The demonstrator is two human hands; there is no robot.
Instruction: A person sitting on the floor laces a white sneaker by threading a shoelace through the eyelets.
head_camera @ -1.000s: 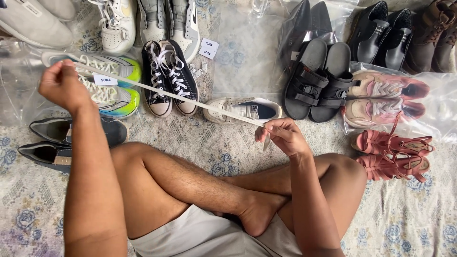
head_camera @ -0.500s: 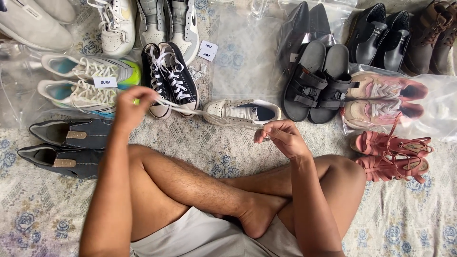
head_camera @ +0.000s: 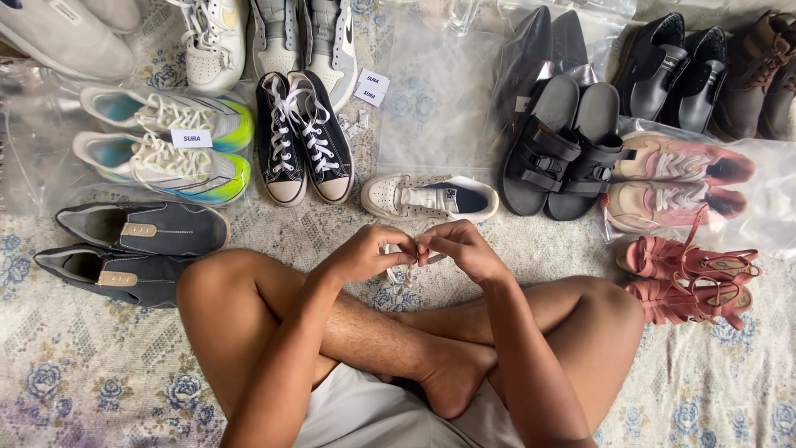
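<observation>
My left hand (head_camera: 366,253) and my right hand (head_camera: 461,248) meet above my crossed legs, fingertips together. Both pinch a white shoelace (head_camera: 404,264) that hangs folded in short loops between them. Just beyond the hands lies a single white low sneaker with a dark lining (head_camera: 429,197), on its side on the patterned rug. No lace shows in its eyelets.
Pairs of shoes ring the rug (head_camera: 83,365): dark grey slip-ons (head_camera: 124,249) at left, white-and-neon runners (head_camera: 166,149), black high-tops (head_camera: 303,137), black sandals (head_camera: 564,149), pink sneakers in a clear bag (head_camera: 676,178), pink strappy sandals (head_camera: 688,278) at right. White paper tags (head_camera: 373,87) lie at the back.
My left hand swept in from far left to meet the right hand. The lace, stretched taut a second ago, is now gathered between both hands.
</observation>
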